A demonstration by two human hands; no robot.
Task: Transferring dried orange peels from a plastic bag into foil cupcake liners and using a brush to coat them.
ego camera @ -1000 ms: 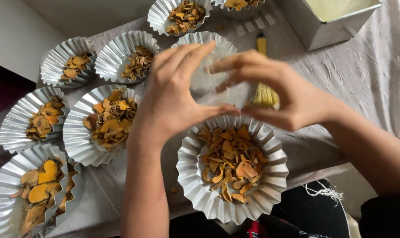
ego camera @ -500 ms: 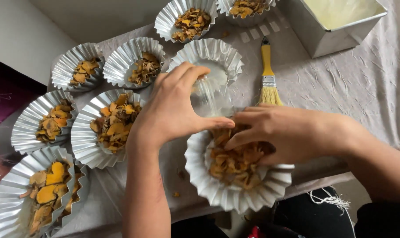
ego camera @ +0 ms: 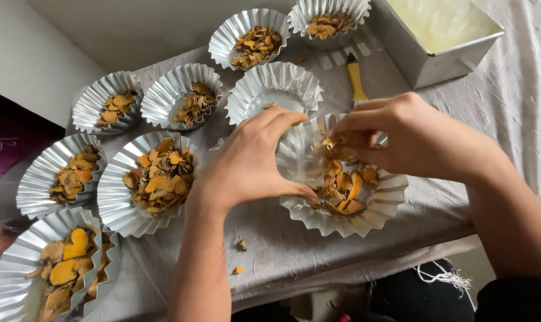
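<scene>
- My left hand (ego camera: 249, 158), fingers curled, grips the fluted foil cup (ego camera: 366, 211) at centre frame.
- My right hand (ego camera: 401, 134) pinches dried orange slices (ego camera: 342, 185) inside it.

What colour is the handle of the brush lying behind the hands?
Yellow, with a dark tip at its far end; the brush handle shows best in the head view, the only one.

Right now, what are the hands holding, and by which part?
The left hand grips the foil tray by its near rim. The right hand pinches dried orange slices above it with its fingertips.
</scene>
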